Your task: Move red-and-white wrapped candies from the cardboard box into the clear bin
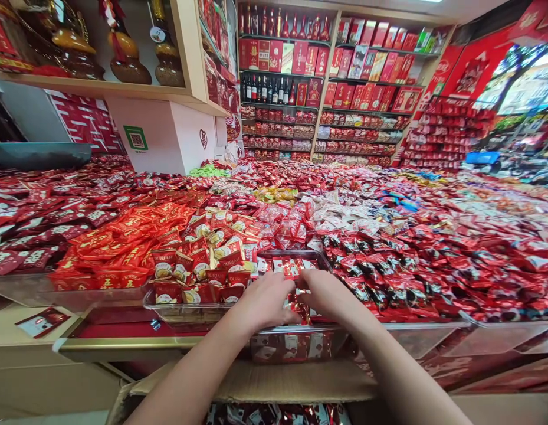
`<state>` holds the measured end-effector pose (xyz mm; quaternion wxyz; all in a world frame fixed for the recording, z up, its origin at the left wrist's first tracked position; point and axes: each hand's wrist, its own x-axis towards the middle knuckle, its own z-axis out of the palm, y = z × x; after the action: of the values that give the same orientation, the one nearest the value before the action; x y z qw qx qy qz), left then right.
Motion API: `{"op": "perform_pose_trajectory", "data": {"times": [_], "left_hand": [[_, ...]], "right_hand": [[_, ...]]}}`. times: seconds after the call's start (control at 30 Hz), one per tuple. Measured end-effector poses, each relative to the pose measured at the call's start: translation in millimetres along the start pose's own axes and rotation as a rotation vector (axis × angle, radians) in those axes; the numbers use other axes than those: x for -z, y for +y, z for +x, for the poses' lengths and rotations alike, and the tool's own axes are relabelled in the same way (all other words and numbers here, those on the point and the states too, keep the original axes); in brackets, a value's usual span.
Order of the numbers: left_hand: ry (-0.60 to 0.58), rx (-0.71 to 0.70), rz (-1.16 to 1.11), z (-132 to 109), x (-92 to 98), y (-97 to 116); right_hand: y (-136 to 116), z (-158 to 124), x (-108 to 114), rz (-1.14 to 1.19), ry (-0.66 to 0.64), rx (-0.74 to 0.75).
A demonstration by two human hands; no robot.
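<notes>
Both bare hands reach into a clear plastic bin (295, 332) filled with small red-and-white candy packets (292, 265). My left hand (269, 298) rests on the packets at the bin's left side, thumb apart from its bent fingers. Opposite it, my right hand (327, 294) lies over the right side, its fingers also apart. Packets show in the gap between the hands; the palms hide others, and no packet is visibly lifted. Below the forearms stands an open cardboard box (295, 381) with more red-and-white packets (274, 414) inside.
Durian candy packets (212, 254) fill the bin to the left, with orange-red packets (123, 242) beyond. Red-and-black packets (389, 271) are heaped to the right. A white pillar (158, 136) and shelves of bottles and gift boxes (282, 56) stand behind. A loose packet (42, 322) lies at far left.
</notes>
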<state>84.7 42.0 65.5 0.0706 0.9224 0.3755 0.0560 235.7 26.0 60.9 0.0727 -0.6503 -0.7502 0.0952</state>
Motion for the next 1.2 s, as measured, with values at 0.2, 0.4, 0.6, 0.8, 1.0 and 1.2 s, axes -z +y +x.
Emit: {"op": "perform_pose_trajectory", "data": {"times": [0.2,0.4,0.6,0.8,1.0,1.2], "left_hand": [[-0.035,0.021,0.041,-0.1,1.2,-0.2],[-0.042,0.027,0.039,0.7,0.0,-0.3],[-0.024,0.024,0.038,-0.9,-1.6,-1.5],[-0.004,-0.004,0.055,-0.3,-4.1,-3.1],[-0.029,-0.008,0.11,0.6,-3.1,-2.6],[-0.046,-0.016,0.11,0.7,0.5,0.4]], "right_hand": [[4.7,-13.5,3.5,-0.027,-0.121,0.087],[6.4,-8.2,-7.3,-0.063,-0.155,0.1],[5.2,-6.9,-8.5,-0.089,-0.125,0.004],[6.3,-4.3,-10.0,-0.113,-0.034,-0.034],[12.5,3.9,-15.6,-0.147,0.013,-0.068],[13.0,2.6,-18.2,-0.174,0.028,-0.052]]}}
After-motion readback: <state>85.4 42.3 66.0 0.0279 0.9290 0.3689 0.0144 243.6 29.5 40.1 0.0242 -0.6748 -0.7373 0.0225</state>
